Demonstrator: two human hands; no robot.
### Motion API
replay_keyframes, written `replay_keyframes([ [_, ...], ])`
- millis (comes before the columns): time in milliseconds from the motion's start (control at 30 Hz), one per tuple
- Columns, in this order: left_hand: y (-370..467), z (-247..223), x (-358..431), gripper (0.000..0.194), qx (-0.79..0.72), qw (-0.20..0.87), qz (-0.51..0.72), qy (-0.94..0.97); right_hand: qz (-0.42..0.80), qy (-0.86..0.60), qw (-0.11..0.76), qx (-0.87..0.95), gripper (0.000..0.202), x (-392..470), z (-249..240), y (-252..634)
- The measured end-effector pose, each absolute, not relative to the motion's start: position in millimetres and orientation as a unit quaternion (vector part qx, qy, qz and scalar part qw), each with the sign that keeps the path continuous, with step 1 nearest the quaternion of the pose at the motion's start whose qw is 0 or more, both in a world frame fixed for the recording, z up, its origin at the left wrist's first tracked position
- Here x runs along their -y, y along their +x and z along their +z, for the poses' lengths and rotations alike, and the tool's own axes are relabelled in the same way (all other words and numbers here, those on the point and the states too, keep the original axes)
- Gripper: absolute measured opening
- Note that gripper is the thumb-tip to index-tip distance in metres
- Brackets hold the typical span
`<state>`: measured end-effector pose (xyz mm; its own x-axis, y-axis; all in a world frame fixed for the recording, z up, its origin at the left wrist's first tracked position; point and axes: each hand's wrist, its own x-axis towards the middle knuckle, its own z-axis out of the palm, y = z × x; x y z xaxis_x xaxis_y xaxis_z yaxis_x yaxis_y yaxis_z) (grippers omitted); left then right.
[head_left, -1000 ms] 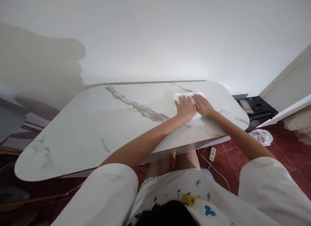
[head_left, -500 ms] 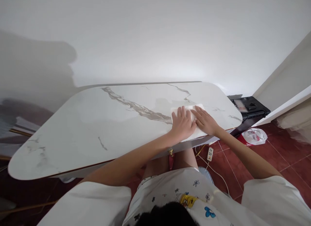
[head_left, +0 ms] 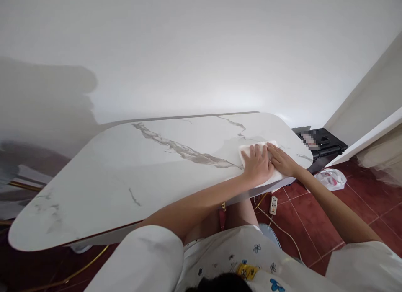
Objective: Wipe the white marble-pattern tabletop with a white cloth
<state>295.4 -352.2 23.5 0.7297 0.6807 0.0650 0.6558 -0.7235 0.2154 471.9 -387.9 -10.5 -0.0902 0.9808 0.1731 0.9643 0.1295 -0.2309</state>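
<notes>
A white cloth (head_left: pixel 276 177), folded into a pad, lies on the white marble-patterned table (head_left: pixel 150 166) near its front right edge. My left hand (head_left: pixel 258 167) presses flat on it with fingers spread. Close against its right side, my right hand (head_left: pixel 283 161) also lies flat, fingers stretched over the cloth's right part. Much of the cloth is hidden under both hands.
A white wall (head_left: pixel 201 53) rises behind the table. To the right stand a black case (head_left: pixel 329 141) and a clear plastic bag (head_left: pixel 331 179). A power strip (head_left: pixel 273 205) with a cable lies on the red tiled floor (head_left: pixel 354 204).
Both hands have moved to the right along the table with the cloth under them. The camera view has shifted slightly.
</notes>
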Motion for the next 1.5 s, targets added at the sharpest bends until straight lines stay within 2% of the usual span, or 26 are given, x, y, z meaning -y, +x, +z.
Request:
replay_keyframes([
  [333, 315.5, 26.5, 272.4, 0.070, -0.382, 0.135, 0.029, 0.914, -0.022, -0.683, 0.159, 0.713, 0.054, 305.3, -13.0, 472.5],
  [567, 324.1, 15.3, 200.2, 0.062, -0.407, 0.110, 0.086, 0.903, -0.011, -0.699, 0.159, 0.697, 0.045, 224.8, -1.1, 467.6],
  [900, 319.9, 17.4, 129.6, 0.060, -0.427, 0.113, 0.114, 0.890, 0.003, -0.719, 0.153, 0.678, 0.053, 150.0, 2.1, 458.2],
  [1167, 323.4, 17.6, 101.4, 0.061, -0.444, 0.106, 0.108, 0.883, 0.014, -0.701, 0.169, 0.693, 0.053, 116.2, -2.7, 468.1],
  [1367, 342.5, 16.5, 99.7, 0.061, -0.444, 0.074, 0.097, 0.887, 0.031, -0.663, 0.215, 0.716, 0.053, 108.4, -12.4, 497.1],
  [1500, 360.1, 15.3, 97.8, 0.060, -0.433, 0.075, 0.109, 0.892, 0.037, -0.683, 0.211, 0.699, 0.055, 108.4, -11.6, 512.9],
])
